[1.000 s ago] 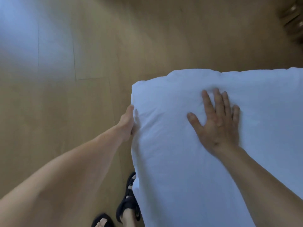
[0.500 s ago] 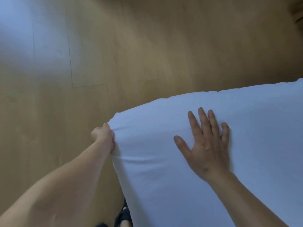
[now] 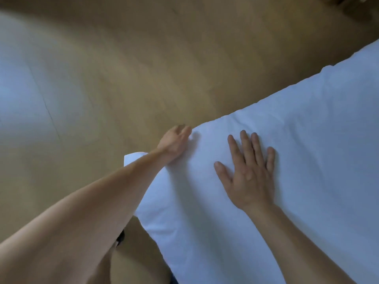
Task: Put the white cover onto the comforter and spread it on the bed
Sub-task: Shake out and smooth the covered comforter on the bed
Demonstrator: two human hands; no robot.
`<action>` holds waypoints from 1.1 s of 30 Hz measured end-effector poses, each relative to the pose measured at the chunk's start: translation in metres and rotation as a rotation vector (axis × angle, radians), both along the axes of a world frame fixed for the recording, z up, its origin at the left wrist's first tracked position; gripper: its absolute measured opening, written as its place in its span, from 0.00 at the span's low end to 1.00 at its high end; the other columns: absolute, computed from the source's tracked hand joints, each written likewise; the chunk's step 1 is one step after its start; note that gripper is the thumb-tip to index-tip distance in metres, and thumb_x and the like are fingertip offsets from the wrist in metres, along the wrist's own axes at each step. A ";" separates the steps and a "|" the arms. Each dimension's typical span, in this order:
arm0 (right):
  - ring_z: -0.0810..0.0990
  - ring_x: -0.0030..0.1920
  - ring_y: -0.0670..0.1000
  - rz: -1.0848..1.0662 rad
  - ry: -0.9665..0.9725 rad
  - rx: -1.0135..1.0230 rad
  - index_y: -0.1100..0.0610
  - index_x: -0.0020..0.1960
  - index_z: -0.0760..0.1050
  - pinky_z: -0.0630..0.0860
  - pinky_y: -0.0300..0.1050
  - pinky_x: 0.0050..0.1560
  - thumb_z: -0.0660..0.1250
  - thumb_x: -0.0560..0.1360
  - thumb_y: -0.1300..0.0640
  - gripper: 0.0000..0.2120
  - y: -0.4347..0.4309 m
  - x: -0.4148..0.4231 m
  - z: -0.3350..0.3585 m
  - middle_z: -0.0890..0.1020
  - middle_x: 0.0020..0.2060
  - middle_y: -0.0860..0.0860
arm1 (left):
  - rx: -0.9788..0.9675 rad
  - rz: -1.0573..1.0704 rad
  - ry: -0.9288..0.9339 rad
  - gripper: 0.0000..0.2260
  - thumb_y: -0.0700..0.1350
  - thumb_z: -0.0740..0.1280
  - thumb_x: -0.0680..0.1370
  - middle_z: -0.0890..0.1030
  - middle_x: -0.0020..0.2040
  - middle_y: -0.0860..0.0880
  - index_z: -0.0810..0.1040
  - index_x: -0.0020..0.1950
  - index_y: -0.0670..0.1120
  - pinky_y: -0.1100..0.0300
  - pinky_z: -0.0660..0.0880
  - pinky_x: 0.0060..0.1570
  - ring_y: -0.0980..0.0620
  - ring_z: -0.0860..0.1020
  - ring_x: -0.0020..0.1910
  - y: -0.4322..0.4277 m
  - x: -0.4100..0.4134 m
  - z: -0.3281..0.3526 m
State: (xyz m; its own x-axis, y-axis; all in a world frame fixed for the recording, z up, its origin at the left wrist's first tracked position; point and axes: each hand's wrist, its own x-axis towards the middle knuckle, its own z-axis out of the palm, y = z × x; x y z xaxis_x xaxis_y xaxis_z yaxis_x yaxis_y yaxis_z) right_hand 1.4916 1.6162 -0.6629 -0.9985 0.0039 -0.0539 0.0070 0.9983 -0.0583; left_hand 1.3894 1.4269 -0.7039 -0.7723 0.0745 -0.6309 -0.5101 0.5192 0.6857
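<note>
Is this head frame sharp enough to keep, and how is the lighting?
Head view: wooden floor smeared by motion blur; left hand and right hand on the white cover soft but readable; pale bluish light patch on the floor at left; dim overall.

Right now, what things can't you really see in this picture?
Head view:
- left hand: its fingertips are blurred at the edge of the white cover, so a grip cannot be told.
- white cover: cut off by the right and bottom edges.
- dark thing in the top right corner: blurred, cut by the edge.
- dark shape: mostly hidden by the left forearm.
</note>
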 end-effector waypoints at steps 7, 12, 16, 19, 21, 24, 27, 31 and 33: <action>0.43 0.80 0.53 -0.364 -0.078 0.029 0.50 0.81 0.52 0.42 0.60 0.76 0.44 0.77 0.35 0.36 0.013 -0.019 -0.005 0.48 0.81 0.53 | 0.120 -0.306 -0.275 0.29 0.67 0.56 0.79 0.75 0.69 0.47 0.73 0.72 0.51 0.51 0.67 0.70 0.43 0.73 0.67 0.061 -0.065 0.000; 0.43 0.81 0.53 -0.398 -0.090 0.037 0.51 0.81 0.52 0.44 0.61 0.77 0.47 0.78 0.36 0.35 0.013 -0.017 -0.008 0.49 0.81 0.53 | 0.058 -0.284 -0.388 0.32 0.66 0.53 0.80 0.75 0.66 0.41 0.73 0.71 0.42 0.48 0.67 0.68 0.41 0.74 0.64 0.064 -0.090 -0.029; 0.45 0.81 0.54 -0.387 -0.068 0.050 0.51 0.81 0.54 0.46 0.61 0.76 0.49 0.79 0.36 0.35 0.017 -0.017 -0.014 0.50 0.81 0.53 | 0.120 -0.184 -0.491 0.24 0.60 0.60 0.80 0.79 0.56 0.45 0.78 0.65 0.43 0.51 0.74 0.58 0.42 0.78 0.55 0.068 -0.096 -0.047; 0.47 0.81 0.55 -0.387 -0.042 0.048 0.52 0.80 0.57 0.47 0.61 0.77 0.51 0.78 0.37 0.34 0.019 -0.018 -0.016 0.53 0.81 0.54 | 0.174 -0.128 -0.554 0.15 0.55 0.69 0.75 0.83 0.45 0.47 0.83 0.50 0.44 0.55 0.75 0.47 0.45 0.81 0.45 0.076 -0.101 -0.049; 0.48 0.81 0.55 -0.376 -0.033 0.048 0.52 0.80 0.57 0.46 0.60 0.77 0.52 0.78 0.37 0.34 0.020 -0.019 -0.016 0.54 0.80 0.54 | 0.108 -0.143 -0.362 0.14 0.52 0.69 0.75 0.78 0.35 0.46 0.78 0.37 0.42 0.56 0.71 0.39 0.44 0.76 0.38 0.075 -0.109 -0.056; 0.48 0.80 0.55 -0.375 -0.023 0.063 0.51 0.79 0.59 0.46 0.61 0.77 0.53 0.77 0.36 0.35 0.021 -0.018 -0.015 0.55 0.80 0.54 | -0.105 -0.391 0.005 0.20 0.50 0.63 0.81 0.69 0.30 0.47 0.65 0.31 0.44 0.54 0.62 0.34 0.44 0.68 0.36 0.071 -0.117 -0.060; 0.50 0.80 0.56 -0.378 0.005 0.044 0.52 0.79 0.61 0.48 0.62 0.77 0.55 0.76 0.37 0.35 0.018 -0.019 -0.015 0.56 0.80 0.54 | -0.189 -0.474 0.078 0.18 0.48 0.58 0.83 0.70 0.33 0.46 0.65 0.34 0.44 0.54 0.62 0.35 0.43 0.69 0.38 0.078 -0.125 -0.061; 0.53 0.80 0.57 -0.378 0.048 0.008 0.53 0.78 0.61 0.52 0.64 0.75 0.57 0.75 0.37 0.35 0.020 -0.021 -0.013 0.58 0.79 0.55 | 0.023 -0.263 -0.237 0.11 0.47 0.62 0.79 0.76 0.39 0.45 0.72 0.42 0.41 0.54 0.68 0.38 0.43 0.73 0.41 0.099 -0.136 -0.059; 0.53 0.80 0.57 -0.394 0.046 -0.002 0.53 0.79 0.58 0.52 0.64 0.75 0.55 0.76 0.36 0.36 0.019 -0.020 -0.009 0.58 0.79 0.55 | 0.084 -0.222 -0.397 0.10 0.47 0.64 0.77 0.80 0.43 0.45 0.78 0.48 0.40 0.55 0.72 0.39 0.43 0.77 0.42 0.103 -0.137 -0.060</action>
State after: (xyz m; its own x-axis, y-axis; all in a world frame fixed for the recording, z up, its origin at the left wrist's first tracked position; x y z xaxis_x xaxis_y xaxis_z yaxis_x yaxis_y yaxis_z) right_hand 1.4720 1.6352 -0.6720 -0.9219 0.3872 -0.0095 0.3869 0.9195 -0.0693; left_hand 1.2522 1.5298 -0.7635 -0.4314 0.2744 -0.8594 -0.6246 0.5965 0.5040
